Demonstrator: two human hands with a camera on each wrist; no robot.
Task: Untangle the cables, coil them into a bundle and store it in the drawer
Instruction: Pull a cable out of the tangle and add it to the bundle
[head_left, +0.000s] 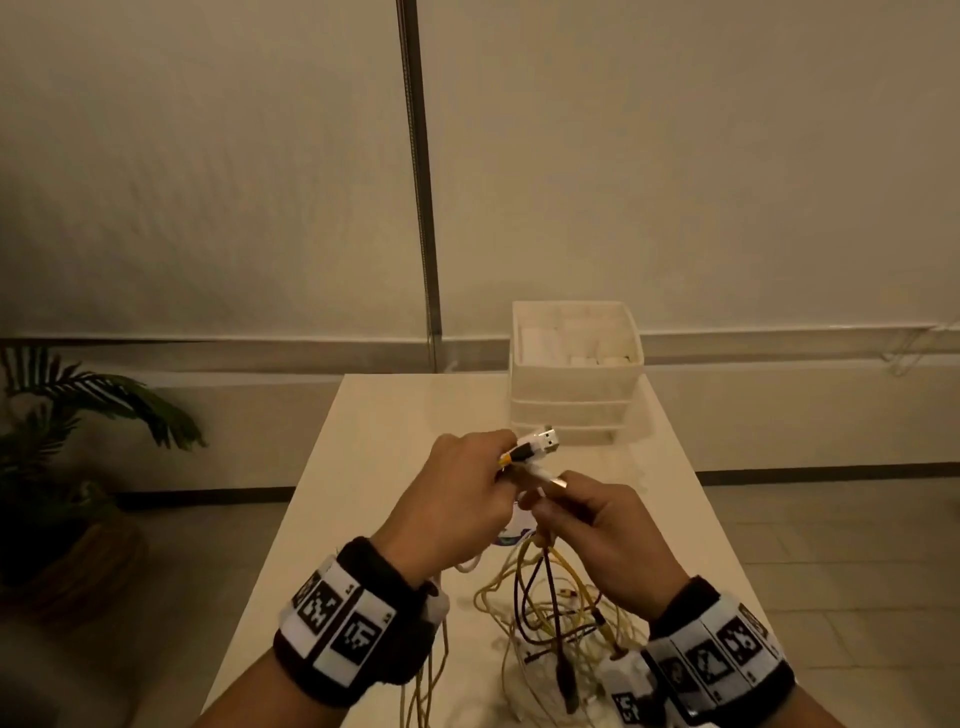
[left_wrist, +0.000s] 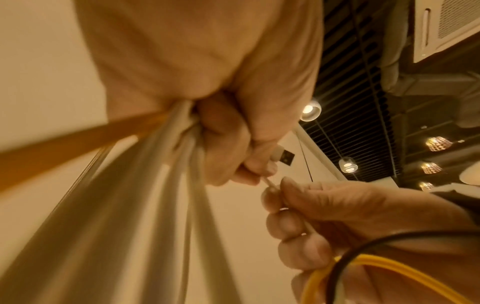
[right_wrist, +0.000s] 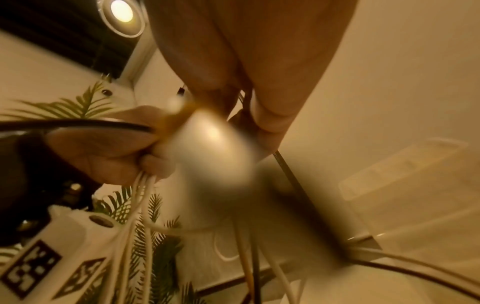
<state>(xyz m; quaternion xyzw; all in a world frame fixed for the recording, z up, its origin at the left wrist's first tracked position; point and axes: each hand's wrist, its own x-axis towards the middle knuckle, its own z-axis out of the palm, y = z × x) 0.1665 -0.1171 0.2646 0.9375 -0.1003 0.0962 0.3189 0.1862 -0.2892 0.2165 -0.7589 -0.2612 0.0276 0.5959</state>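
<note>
My left hand is raised over the table and grips a bunch of white and yellow cable ends; a silver USB plug sticks out past its fingers toward the drawer unit. In the left wrist view the same USB plug shows beside the curled fingers. My right hand sits just right of it and pinches a thin cable end with a gold-coloured plug. A tangle of yellow, white and dark cables hangs from both hands onto the table. The white stacked drawer unit stands at the far end.
The pale table is narrow, with bare floor at both sides. A potted palm stands on the floor to the left. The open top tray of the drawer unit holds white items. A small round sticker lies under my hands.
</note>
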